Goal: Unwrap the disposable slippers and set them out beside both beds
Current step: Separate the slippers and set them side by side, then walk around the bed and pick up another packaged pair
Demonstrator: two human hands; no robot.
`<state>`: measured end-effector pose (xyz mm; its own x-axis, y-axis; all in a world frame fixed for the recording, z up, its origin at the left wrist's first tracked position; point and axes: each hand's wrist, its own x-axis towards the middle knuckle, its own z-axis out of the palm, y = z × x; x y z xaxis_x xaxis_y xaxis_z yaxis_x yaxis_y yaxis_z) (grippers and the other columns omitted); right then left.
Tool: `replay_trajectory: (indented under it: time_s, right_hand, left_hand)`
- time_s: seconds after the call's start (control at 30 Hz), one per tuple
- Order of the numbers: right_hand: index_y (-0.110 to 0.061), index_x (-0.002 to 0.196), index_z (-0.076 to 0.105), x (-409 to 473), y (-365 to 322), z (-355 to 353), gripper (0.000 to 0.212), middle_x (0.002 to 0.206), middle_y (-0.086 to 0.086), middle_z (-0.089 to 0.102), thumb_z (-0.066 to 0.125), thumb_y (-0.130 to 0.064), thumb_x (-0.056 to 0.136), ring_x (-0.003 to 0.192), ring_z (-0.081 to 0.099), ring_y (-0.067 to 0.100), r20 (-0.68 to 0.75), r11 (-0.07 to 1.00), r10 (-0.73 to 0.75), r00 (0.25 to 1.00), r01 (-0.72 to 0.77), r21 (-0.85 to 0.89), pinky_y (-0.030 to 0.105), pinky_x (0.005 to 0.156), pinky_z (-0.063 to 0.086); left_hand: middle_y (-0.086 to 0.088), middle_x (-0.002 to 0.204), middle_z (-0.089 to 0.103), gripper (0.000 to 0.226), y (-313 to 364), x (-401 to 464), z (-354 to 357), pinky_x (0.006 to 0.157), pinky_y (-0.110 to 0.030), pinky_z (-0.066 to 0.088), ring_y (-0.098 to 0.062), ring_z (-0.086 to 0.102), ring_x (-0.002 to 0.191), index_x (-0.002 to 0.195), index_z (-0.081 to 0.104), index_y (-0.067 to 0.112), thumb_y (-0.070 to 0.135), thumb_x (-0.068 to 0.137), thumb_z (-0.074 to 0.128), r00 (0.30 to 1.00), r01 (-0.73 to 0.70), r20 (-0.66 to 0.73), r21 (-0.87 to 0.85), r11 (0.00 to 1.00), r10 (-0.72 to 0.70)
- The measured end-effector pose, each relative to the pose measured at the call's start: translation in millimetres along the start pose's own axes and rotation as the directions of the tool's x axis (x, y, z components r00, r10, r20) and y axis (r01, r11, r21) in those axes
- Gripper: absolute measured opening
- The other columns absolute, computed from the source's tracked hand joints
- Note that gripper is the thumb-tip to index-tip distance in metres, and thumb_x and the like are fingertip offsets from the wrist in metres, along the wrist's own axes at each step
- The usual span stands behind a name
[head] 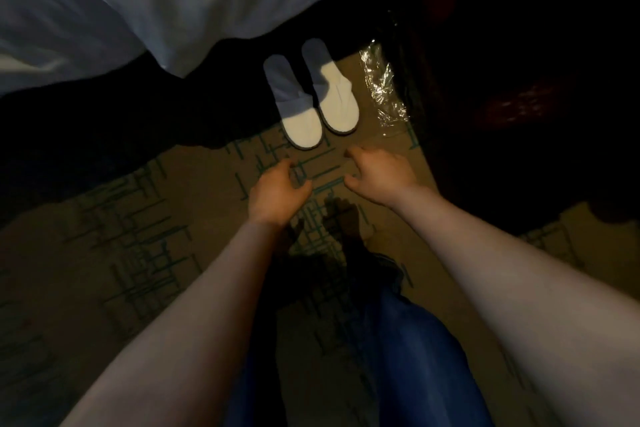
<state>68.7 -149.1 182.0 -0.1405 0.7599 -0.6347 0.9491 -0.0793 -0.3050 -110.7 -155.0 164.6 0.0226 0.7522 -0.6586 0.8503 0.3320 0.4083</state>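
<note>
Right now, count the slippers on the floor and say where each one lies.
2. The left slipper lies on the carpet by the bed's white cover; the right slipper lies against it, next to the clear wrapper. Dark areas could hide others.

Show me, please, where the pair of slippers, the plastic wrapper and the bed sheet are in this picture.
slippers (304,128): head view, on the heel end of the left one.
plastic wrapper (381,87): head view, on its crinkled middle.
bed sheet (138,0): head view, on the white cloth hanging over the bed.

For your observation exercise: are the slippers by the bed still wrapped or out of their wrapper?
Out. Both white slippers lie bare, side by side on the carpet, with the crumpled clear wrapper lying empty to their right.
</note>
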Motion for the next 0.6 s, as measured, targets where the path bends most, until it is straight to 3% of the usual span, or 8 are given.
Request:
replay_trajectory:
  time_s: [0.13, 0.27, 0.43, 0.6]
  right_hand:
    - [-0.017, 0.126, 0.049, -75, -45, -57, 0.042, 0.119, 0.009, 0.060, 0.051, -0.035, 0.088, 0.108, 0.057, 0.028, -0.003, 0.988, 0.066, 0.998, -0.065, 0.142, 0.032, 0.074, 0.040]
    - [-0.022, 0.126, 0.050, -151, -89, -114, 0.040, 0.119, 0.004, 0.061, 0.051, -0.037, 0.089, 0.107, 0.058, 0.025, 0.021, 0.968, 0.108, 0.994, -0.110, 0.224, 0.036, 0.081, 0.049]
    - [-0.025, 0.124, 0.051, -226, -138, -169, 0.037, 0.113, 0.001, 0.064, 0.052, -0.037, 0.089, 0.102, 0.059, 0.021, 0.045, 0.958, 0.115, 0.992, -0.122, 0.259, 0.040, 0.085, 0.052]
    - [-0.026, 0.123, 0.050, -271, -170, -191, 0.037, 0.111, -0.001, 0.063, 0.056, -0.034, 0.088, 0.096, 0.062, 0.018, 0.058, 0.952, 0.061, 0.996, -0.076, 0.298, 0.040, 0.082, 0.056]
  left_hand:
    - [-0.006, 0.113, 0.063, 0.053, 18, -85, -67, 0.087, -0.038, 0.052, -0.022, 0.060, 0.103, 0.129, 0.047, 0.019, 0.040, 0.082, 0.058, 0.999, 0.014, 0.037, -0.090, 0.996, -0.011]
    - [0.001, 0.103, 0.059, 0.050, 32, -171, -137, 0.082, -0.032, 0.049, -0.017, 0.058, 0.098, 0.130, 0.047, 0.020, 0.036, 0.084, 0.058, 1.000, 0.015, 0.024, -0.133, 0.991, -0.011]
    - [0.001, 0.105, 0.060, 0.048, 31, -261, -205, 0.087, -0.037, 0.051, -0.018, 0.058, 0.099, 0.130, 0.046, 0.023, 0.036, 0.084, 0.058, 0.998, 0.049, -0.024, -0.150, 0.988, -0.053]
    - [0.006, 0.109, 0.057, 0.050, 20, -327, -237, 0.082, -0.030, 0.052, -0.010, 0.056, 0.096, 0.134, 0.040, 0.027, 0.034, 0.087, 0.056, 0.988, 0.050, -0.134, -0.226, 0.973, -0.082]
